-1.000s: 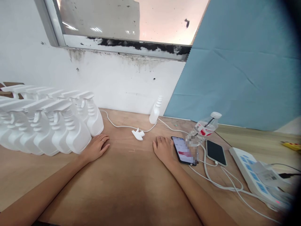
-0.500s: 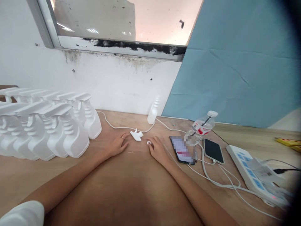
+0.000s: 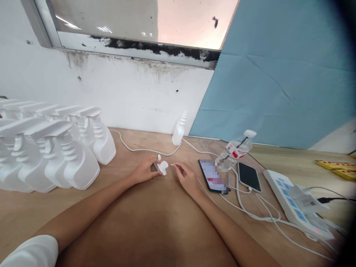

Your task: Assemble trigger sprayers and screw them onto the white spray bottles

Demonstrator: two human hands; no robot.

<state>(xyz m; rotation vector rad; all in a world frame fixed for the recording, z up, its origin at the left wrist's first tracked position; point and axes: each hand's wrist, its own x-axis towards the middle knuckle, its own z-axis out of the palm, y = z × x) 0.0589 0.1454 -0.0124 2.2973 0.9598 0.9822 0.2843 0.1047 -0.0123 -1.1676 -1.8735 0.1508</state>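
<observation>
My left hand (image 3: 144, 171) is closed on a white trigger spray head (image 3: 163, 167), its thumb and fingers pinching the body from the left, with the round opening facing right. Close by on the right, my right hand (image 3: 186, 178) pinches a small, thin white ring (image 3: 172, 165) between thumb and fingertips. The ring shows nearly edge-on, a short gap away from the spray head. Beyond both hands, a white bottle with a ribbed neck and no spray head (image 3: 178, 130) stands upright near the wall.
Rows of white spray bottles (image 3: 82, 165) stand at left, and a white ribbed object (image 3: 35, 252) is at lower left. To the right are a lit phone (image 3: 210, 176), a clear plastic bottle (image 3: 236, 150), a dark phone (image 3: 249, 177), white cables and a power strip (image 3: 292, 200).
My left hand has moved right and taken hold of the spray head, which lay on the table and is now turned. My right hand still pinches the ring, now tilted edge-on.
</observation>
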